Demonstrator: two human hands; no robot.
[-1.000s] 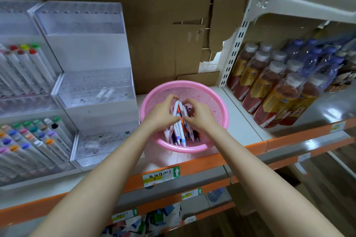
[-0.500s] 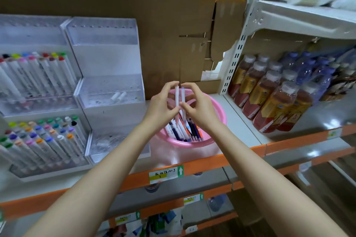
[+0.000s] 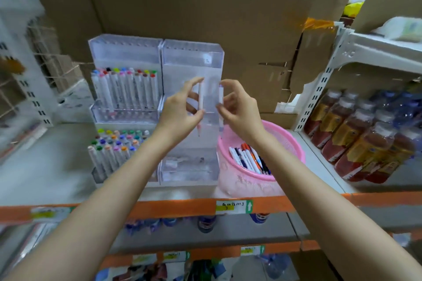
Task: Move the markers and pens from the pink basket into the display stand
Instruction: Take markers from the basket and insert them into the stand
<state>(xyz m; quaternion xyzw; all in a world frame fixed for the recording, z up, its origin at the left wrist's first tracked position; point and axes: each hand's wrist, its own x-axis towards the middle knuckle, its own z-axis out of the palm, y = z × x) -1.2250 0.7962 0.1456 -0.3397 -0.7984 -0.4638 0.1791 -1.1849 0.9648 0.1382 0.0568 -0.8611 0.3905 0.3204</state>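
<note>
Thumb and fingertips of the left hand (image 3: 180, 109) pinch a white pen (image 3: 200, 107), upright. The right hand (image 3: 239, 109) pinches a second white pen (image 3: 220, 102) likewise. Both are in front of the clear display stand (image 3: 191, 59). The pink basket (image 3: 294, 143), just right of it, holds more pens (image 3: 251, 159). Shelf tag (image 3: 234, 206): green arrow, handwriting illegible.

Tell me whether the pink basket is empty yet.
Not empty: the pink basket holds several pens lying inside it.

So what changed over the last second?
The left hand and right hand rose from the pink basket to the display stand front, each pinching one white pen; left pen and right pen, together before, are now apart. The remaining pens and stand markers stayed put.
</note>
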